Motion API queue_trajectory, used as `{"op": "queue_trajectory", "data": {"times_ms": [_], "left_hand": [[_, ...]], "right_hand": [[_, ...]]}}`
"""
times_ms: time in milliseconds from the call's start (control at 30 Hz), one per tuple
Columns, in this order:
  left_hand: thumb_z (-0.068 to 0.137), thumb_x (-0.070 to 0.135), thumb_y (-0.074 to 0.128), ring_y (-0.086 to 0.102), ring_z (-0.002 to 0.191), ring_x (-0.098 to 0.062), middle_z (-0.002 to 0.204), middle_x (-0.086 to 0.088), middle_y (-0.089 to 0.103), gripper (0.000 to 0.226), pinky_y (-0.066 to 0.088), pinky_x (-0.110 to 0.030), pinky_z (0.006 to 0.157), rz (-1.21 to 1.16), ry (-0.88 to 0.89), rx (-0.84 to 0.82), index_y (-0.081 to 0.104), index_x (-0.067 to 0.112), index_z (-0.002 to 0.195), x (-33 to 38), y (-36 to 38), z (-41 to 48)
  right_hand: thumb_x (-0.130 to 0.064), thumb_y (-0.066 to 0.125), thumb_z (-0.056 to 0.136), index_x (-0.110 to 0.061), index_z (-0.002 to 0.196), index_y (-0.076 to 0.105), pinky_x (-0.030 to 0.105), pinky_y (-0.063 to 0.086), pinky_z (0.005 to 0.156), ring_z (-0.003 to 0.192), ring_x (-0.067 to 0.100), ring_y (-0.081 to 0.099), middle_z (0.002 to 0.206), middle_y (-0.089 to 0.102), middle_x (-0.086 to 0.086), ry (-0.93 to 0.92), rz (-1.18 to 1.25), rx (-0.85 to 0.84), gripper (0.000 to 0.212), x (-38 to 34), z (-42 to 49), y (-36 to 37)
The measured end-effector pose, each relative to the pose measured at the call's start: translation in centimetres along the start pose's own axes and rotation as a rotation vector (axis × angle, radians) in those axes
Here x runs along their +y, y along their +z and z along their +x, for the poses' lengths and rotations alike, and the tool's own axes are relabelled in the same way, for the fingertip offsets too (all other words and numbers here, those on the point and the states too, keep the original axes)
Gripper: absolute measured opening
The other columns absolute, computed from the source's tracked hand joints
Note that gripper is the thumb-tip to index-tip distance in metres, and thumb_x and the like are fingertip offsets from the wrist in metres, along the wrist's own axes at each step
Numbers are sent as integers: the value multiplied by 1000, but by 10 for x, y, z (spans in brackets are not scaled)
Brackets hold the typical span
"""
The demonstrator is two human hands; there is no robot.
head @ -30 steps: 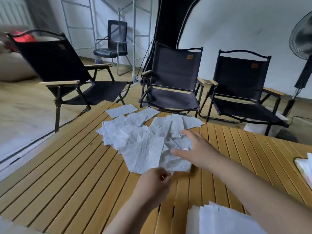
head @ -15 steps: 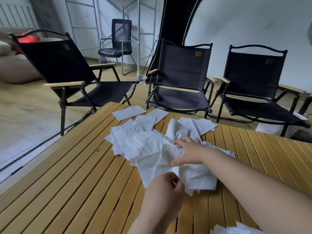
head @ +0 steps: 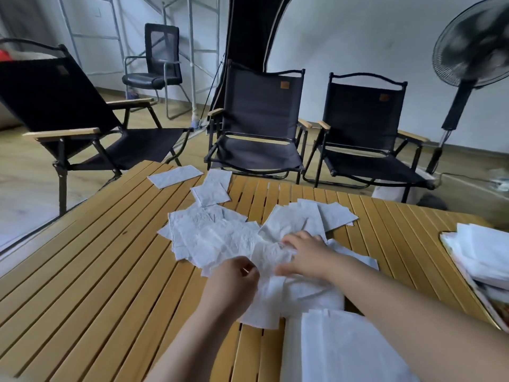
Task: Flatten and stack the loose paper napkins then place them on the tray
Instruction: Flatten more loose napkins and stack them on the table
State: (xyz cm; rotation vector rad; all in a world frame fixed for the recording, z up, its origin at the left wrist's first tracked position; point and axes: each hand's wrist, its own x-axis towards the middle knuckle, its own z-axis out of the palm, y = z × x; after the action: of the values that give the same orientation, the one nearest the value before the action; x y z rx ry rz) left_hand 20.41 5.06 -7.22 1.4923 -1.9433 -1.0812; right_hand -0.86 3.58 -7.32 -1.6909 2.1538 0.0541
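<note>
Pinching the crumpled napkin (head: 271, 257), left hand (head: 234, 282) curls; right hand (head: 305, 257) presses it flat-fingered (tips buried).

Light: soft, diffuse, moderately dim indoor daylight; brightest on the pale floor (head: 27, 175) at left; faint shadows under the chairs (head: 259, 114); wide-angle bowing toward frame corners; fan (head: 471, 42) head smeared; napkin stack (head: 344, 351) at the near edge of the table (head: 82, 285) soft, washed out; fine detail slightly hazy throughout.
</note>
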Motion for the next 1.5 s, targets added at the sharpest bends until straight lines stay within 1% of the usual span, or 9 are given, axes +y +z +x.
{"op": "queue_trajectory", "data": {"times_ms": [267,467,567,667,800,933,1167,1300,1500], "left_hand": [[91,22,51,54,53,-10,75,1,73,19,39,-24,51,-10,-1,-33,68,19,82,4,8,0],[92,20,50,48,47,-2,75,4,73,20,35,-18,45,-24,2,-27,69,19,83,3,8,4],[93,20,51,48,43,1,75,4,72,19,32,-15,43,-43,13,-28,69,20,84,3,9,4],[95,22,52,50,47,1,78,6,72,18,34,-17,45,-44,31,-19,68,22,89,4,9,3],[98,36,57,61,82,-1,101,11,63,22,47,-19,58,-165,34,54,57,28,119,10,5,0],[85,45,69,63,111,-17,127,-6,62,68,54,-28,79,-765,-104,-117,45,18,142,28,-2,-9],[86,20,66,65,111,-33,122,-20,68,40,49,-49,105,-937,-137,-390,65,3,123,62,2,-48],[91,16,70,69,92,-26,102,-13,75,23,54,-38,91,-675,-87,-310,71,2,109,74,7,-64],[89,21,74,56,69,-20,73,-7,67,16,47,-32,64,-277,12,-327,73,5,89,61,19,-69]], "right_hand": [[-51,68,87,-24,140,52,43,48,100,123,25,53,139,55,1,10,35,153,61,-24,21,-8],[-20,63,94,-16,89,75,32,52,71,87,27,69,99,74,9,68,49,228,13,-26,42,-6],[-9,55,93,-14,58,56,29,36,58,62,22,49,67,58,11,68,211,301,35,-15,40,-5],[-13,56,94,-3,76,69,33,44,62,67,25,54,82,66,20,4,369,408,24,-7,20,-13],[-20,67,96,-21,99,77,26,45,77,92,14,65,93,72,-8,-145,652,521,11,-10,-41,-39],[-18,71,93,-24,89,77,35,54,83,90,18,72,90,78,-6,-225,944,513,9,-7,-119,-55],[-11,72,89,-16,104,75,40,60,79,97,26,73,102,78,5,39,1481,539,16,25,-205,-38],[-20,69,93,-15,94,73,23,45,48,63,16,63,83,73,4,219,1369,373,7,51,-235,-22],[-23,66,91,-2,84,68,21,33,45,50,9,54,69,69,0,227,840,104,22,79,-247,-6]]}}
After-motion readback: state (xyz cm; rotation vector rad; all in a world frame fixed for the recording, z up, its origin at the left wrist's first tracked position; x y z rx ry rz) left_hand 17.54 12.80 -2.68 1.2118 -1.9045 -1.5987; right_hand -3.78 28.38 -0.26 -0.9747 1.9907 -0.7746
